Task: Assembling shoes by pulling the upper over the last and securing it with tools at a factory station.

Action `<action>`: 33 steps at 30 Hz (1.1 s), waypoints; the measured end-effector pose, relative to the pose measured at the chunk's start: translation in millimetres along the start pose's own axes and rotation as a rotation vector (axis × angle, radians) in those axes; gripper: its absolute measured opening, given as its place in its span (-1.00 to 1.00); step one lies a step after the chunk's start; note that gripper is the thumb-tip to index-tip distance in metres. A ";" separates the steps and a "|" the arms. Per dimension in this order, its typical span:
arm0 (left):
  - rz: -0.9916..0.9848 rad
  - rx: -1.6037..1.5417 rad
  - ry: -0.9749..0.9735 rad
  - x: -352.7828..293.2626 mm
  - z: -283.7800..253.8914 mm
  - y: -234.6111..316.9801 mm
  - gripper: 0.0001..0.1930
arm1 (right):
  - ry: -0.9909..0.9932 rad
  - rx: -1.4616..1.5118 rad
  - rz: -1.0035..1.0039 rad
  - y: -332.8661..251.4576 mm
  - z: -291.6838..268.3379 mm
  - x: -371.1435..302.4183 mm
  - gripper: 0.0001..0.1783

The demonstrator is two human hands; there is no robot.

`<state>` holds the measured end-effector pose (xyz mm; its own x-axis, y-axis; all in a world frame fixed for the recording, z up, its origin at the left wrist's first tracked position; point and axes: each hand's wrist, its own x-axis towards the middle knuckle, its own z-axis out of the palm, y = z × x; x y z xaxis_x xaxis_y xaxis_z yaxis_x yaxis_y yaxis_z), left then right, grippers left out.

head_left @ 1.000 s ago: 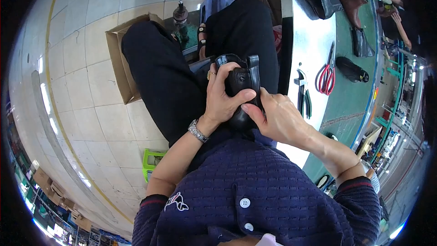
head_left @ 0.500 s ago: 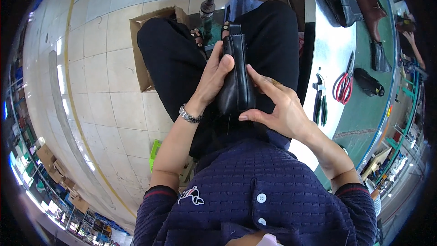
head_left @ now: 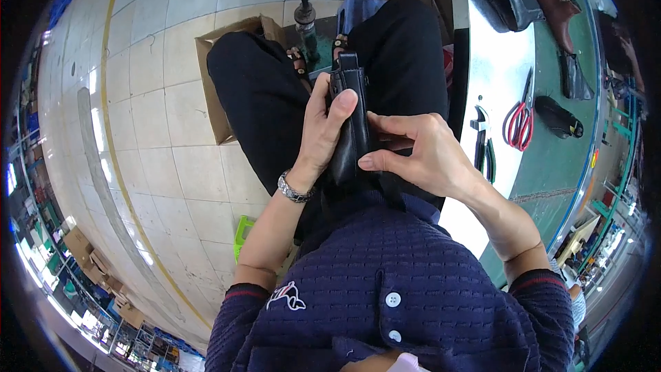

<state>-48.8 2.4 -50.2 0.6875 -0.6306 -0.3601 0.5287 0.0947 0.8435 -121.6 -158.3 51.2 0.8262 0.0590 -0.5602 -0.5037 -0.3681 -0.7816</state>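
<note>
A black leather boot upper [head_left: 352, 139] stands on end over my lap, with a raised seam strip down its length and a loop-like tab at the far end. My left hand [head_left: 322, 132] is wrapped round its left side, the thumb pressed along the leather. From the right, my right hand [head_left: 435, 157] grips the near part, thumb on the facing surface and bent fingers along the right side. Those fingertips are partly hidden behind the leather. The near end sits close to my dark shirt [head_left: 358, 255].
On the bench at right lie red-handled scissors [head_left: 520, 124], dark-handled pliers [head_left: 480, 139], a brown boot upper [head_left: 556, 10] and several black leather pieces. An open cardboard box [head_left: 215, 107] is beside my left leg. A metal post-like tool [head_left: 305, 22] stands between my feet.
The boot upper has turned slightly and come a little nearer to me. My right hand has closed from spread fingers to a grip on its right side.
</note>
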 end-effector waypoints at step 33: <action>-0.203 -0.345 0.007 24.1 -61.7 121.7 -0.48 | 1.008 0.477 0.266 218.8 -104.7 -122.1 -0.69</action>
<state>62.8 46.2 19.2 0.5548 -0.6581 -0.5090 0.7892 0.2227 0.5723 -306.2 -343.2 -22.7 0.3974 -0.8176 -0.4167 -0.5591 0.1444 -0.8164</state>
